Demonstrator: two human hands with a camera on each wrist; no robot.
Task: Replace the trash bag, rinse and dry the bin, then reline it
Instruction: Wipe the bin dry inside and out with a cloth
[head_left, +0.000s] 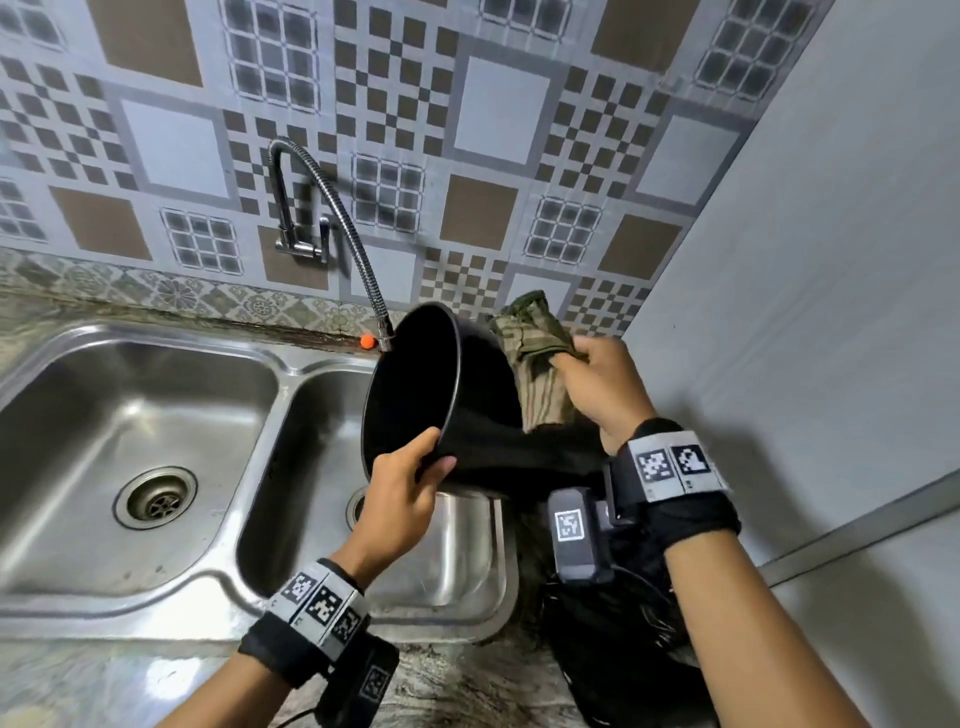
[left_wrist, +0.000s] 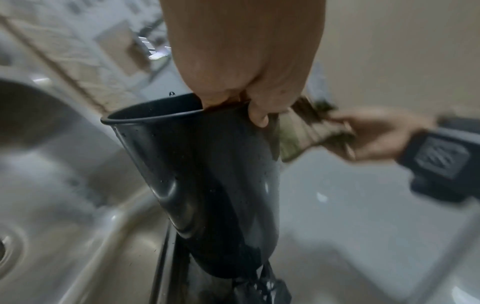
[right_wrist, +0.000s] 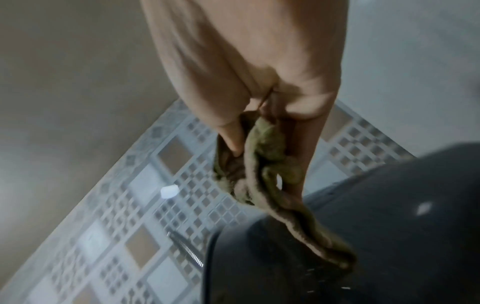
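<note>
A black plastic bin is tipped on its side above the right sink basin, its mouth facing left. My left hand grips its lower rim, thumb on the outside wall and fingers hidden inside. My right hand holds a crumpled olive-green cloth against the bin's outer wall on the right. In the left wrist view the bin carries small water drops and the cloth lies behind it. In the right wrist view the cloth hangs from my fingers onto the bin.
A double steel sink fills the left, with a flexible chrome faucet whose nozzle ends beside the bin's rim. A black bag-like heap lies on the stone counter under my right wrist. A plain wall stands close on the right.
</note>
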